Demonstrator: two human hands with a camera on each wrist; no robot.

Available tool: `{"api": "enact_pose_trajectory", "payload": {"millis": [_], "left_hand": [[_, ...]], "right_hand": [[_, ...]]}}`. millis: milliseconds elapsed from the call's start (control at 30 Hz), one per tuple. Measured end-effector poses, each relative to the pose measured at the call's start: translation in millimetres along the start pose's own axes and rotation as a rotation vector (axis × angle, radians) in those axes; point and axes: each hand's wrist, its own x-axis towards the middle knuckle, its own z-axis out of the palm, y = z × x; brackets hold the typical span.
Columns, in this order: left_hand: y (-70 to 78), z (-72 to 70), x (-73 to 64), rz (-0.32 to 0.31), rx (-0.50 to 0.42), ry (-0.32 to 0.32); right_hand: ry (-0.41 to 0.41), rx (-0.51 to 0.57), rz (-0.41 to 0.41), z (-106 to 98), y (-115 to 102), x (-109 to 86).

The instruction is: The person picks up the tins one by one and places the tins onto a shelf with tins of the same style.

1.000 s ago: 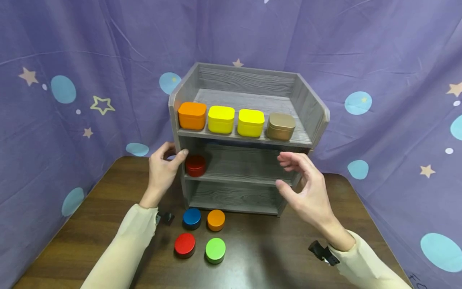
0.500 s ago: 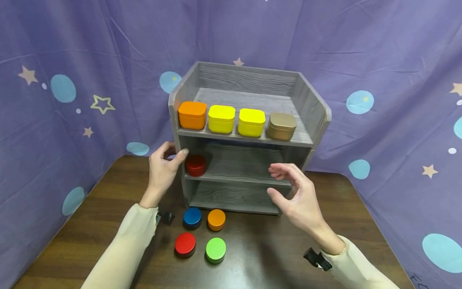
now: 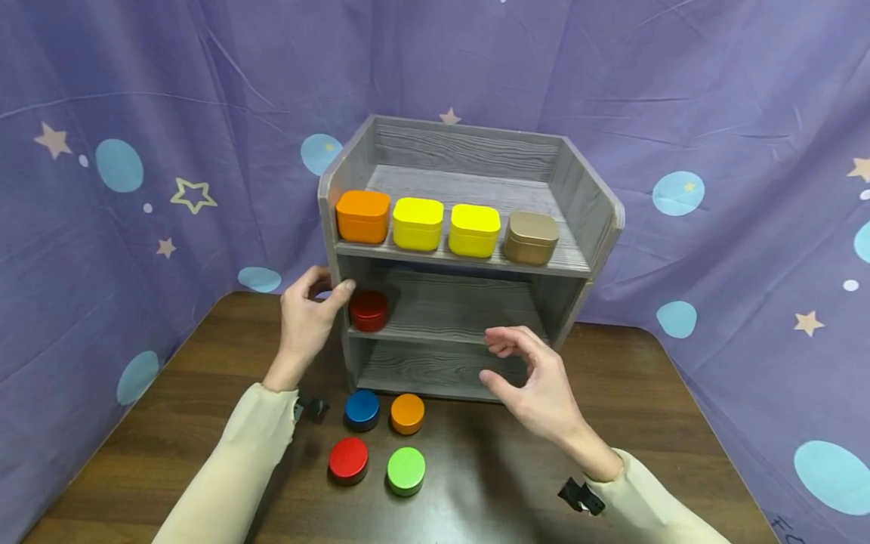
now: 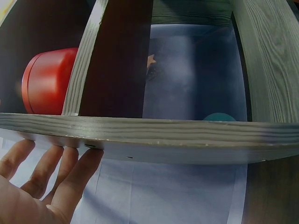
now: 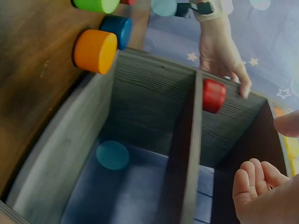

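Observation:
My left hand [image 3: 307, 321] holds the left side panel of the grey wooden shelf [image 3: 469, 266], thumb over the front edge. In the left wrist view its fingers [image 4: 60, 170] lie against the panel's outer face. Just inside that panel, a red round tin [image 3: 369, 311] sits on the middle level. My right hand [image 3: 537, 385] hovers with nothing in it before the shelf's lower right, thumb and fingers spread apart. On the table stand four-colour round tins: blue [image 3: 362, 410], orange [image 3: 408, 414], red [image 3: 349, 461] and green [image 3: 406, 471].
Along the top level's front edge stand an orange rectangular tin [image 3: 363, 217], two yellow tins [image 3: 418, 224] and a gold tin [image 3: 531, 238]. The shelf stands on a brown wooden table [image 3: 652, 423]. A purple curtain [image 3: 714, 113] with stars and dots surrounds it.
My right hand has moved left and down, from the shelf's right side to before its lower right. My left hand and the tins have stayed in place.

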Motion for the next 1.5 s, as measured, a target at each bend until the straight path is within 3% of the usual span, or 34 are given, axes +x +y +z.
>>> {"api": "enact_pose_trajectory", "payload": {"millis": [533, 1033, 1500], "left_hand": [[0.5, -0.4, 0.6, -0.004, -0.002, -0.001], [1.0, -0.5, 1.4, -0.001, -0.01, 0.001], [0.0, -0.4, 0.1, -0.005, 0.004, -0.005]], "right_hand": [[-0.091, -0.046, 0.116, 29, 20, -10.6], [-0.169, -0.036, 0.163, 55, 32, -14.8], [-0.233, -0.05, 0.263, 69, 52, -21.7]]}}
